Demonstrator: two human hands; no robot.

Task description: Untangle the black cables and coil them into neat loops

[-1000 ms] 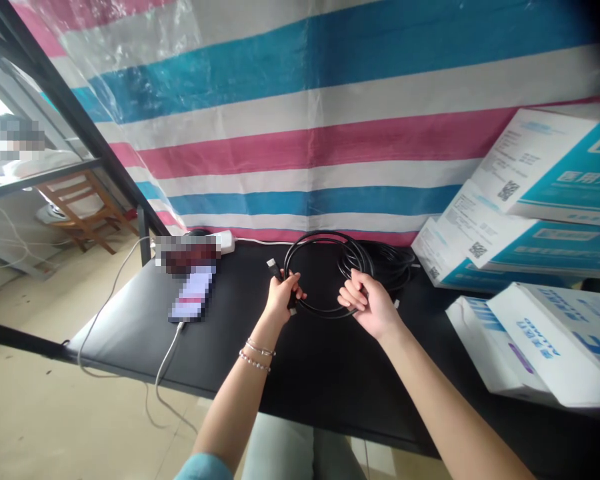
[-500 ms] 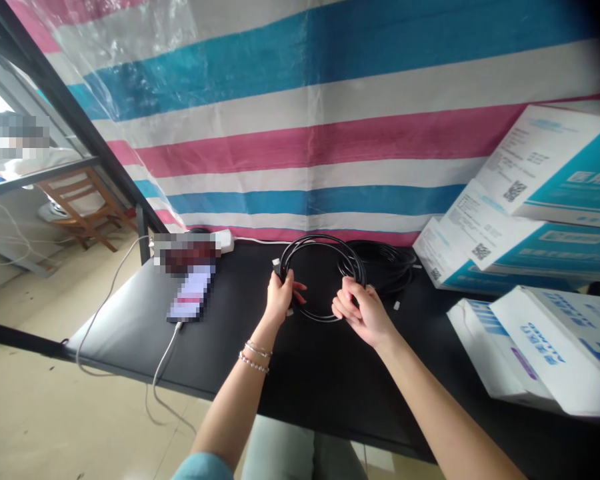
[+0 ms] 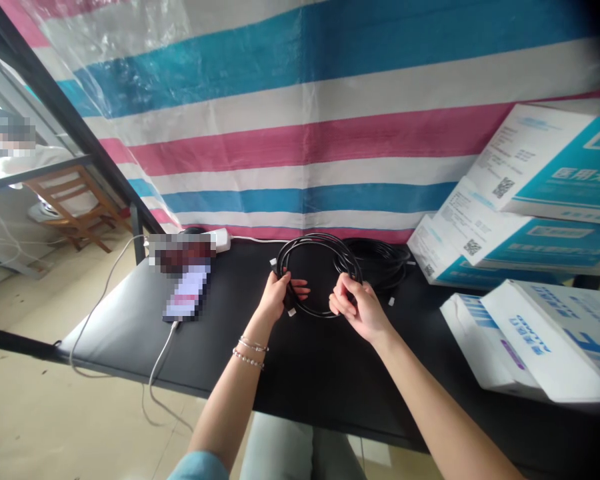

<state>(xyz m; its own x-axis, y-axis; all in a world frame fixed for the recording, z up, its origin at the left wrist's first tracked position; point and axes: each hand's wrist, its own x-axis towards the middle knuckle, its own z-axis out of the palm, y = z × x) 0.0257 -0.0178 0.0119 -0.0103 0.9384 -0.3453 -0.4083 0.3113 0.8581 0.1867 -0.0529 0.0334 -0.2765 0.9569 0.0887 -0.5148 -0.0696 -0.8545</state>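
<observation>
Between my hands is a black cable wound into a round coil of several loops, held just above the black table. My left hand grips the coil's left side, thumb over the loops, the other fingers reaching inside the ring. Light-coloured plug ends stick out above and below that hand. On the right side of the coil my right hand is closed round the loops with its fingers curled. Behind it lies a second heap of black cable, with a small pale end on the table nearby.
A phone on a white charging cord lies at left, near a white power strip. White-and-teal boxes are stacked at right, with white-and-blue boxes nearer. Striped sheeting hangs behind. A person sits far left.
The view has shifted slightly. My hands keep hold of the coil at both sides, and the plug end below my left hand now shows more clearly.
</observation>
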